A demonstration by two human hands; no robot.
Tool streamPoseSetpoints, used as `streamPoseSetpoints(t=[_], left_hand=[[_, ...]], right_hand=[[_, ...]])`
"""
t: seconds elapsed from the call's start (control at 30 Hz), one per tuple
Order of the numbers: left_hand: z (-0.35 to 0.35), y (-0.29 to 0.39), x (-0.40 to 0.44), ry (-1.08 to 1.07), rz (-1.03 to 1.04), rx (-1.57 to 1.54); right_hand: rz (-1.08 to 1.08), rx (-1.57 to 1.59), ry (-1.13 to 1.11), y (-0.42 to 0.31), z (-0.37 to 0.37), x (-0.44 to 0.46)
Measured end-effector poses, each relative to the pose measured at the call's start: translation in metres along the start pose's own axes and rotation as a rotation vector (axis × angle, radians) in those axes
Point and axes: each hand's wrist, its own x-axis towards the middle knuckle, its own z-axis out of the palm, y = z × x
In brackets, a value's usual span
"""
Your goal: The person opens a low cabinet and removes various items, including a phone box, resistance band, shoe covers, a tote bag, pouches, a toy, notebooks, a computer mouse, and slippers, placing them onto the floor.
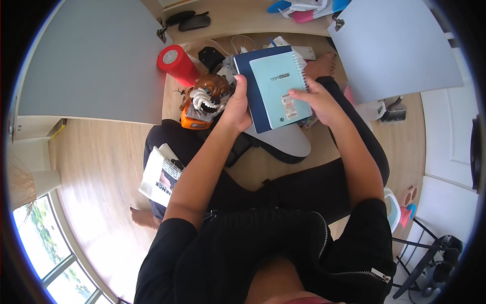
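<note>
A light teal spiral notebook [276,83] with a price sticker lies on top of a larger dark blue notebook [259,114]. Both are held up together, tilted slightly, between my hands. My left hand [238,106] clasps the left edge of the dark blue notebook, thumb pointing up along it. On the other side, my right hand [322,104] grips the spiral edge, its thumb resting on the teal cover and its other fingers hidden behind. Below the notebooks shows a grey-and-black flat object [283,142]. A brown animal mask [211,92] sits left of my left hand.
Two cabinet doors, left [91,61] and right [400,50], stand open around a low shelf [238,23]. A red cylinder [179,66], an orange item [195,119] and a dark pouch [210,57] crowd the left. A printed white bag [159,177] rests by my leg; a brush [394,111] lies right.
</note>
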Motion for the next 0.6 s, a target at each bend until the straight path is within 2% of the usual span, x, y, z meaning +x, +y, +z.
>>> streamPoseSetpoints(t=[0.03, 0.07, 0.13, 0.17, 0.2, 0.27, 0.37, 0.4, 0.47, 0.5, 0.53, 0.6], left_hand=[[0.002, 0.002, 0.005, 0.008, 0.059, 0.05], [0.004, 0.0, 0.006, 0.121, 0.136, 0.176], [-0.01, 0.001, 0.019, 0.23, 0.413, 0.591], [-0.011, 0.009, 0.019, 0.231, 0.409, 0.587], [-0.007, 0.02, 0.015, 0.153, 0.471, 0.654], [0.004, 0.031, 0.012, 0.07, 0.544, 0.722], [0.028, 0.028, 0.019, 0.362, 0.328, 0.224], [0.031, 0.021, 0.024, 0.364, 0.329, 0.223], [0.032, 0.004, 0.034, -0.169, 0.056, -0.158], [0.036, 0.002, 0.031, -0.185, 0.063, -0.035], [0.035, 0.004, 0.031, -0.182, 0.061, -0.035], [0.032, 0.012, 0.033, 0.146, 0.191, 0.1]], right_hand=[[-0.092, -0.096, 0.032, -0.004, -0.006, 0.0], [-0.184, -0.193, 0.064, -0.006, -0.011, 0.001], [-0.577, -0.877, 0.564, -0.04, 0.0, -0.02], [-0.898, -1.22, 0.789, -0.049, -0.001, -0.023], [-0.89, -1.222, 0.783, -0.053, 0.001, -0.027], [-0.869, -1.512, 0.879, -0.059, 0.004, -0.031], [-0.892, -1.454, 0.893, -0.036, 0.014, -0.018], [-0.908, -1.465, 0.877, -0.028, 0.022, -0.017], [-0.9, -1.079, 0.522, -0.017, 0.041, -0.018], [-0.915, -1.123, 0.568, -0.015, 0.039, -0.015], [-0.929, -1.167, 0.614, -0.015, 0.035, -0.011], [-0.784, -1.219, 0.73, -0.024, 0.018, -0.007]])
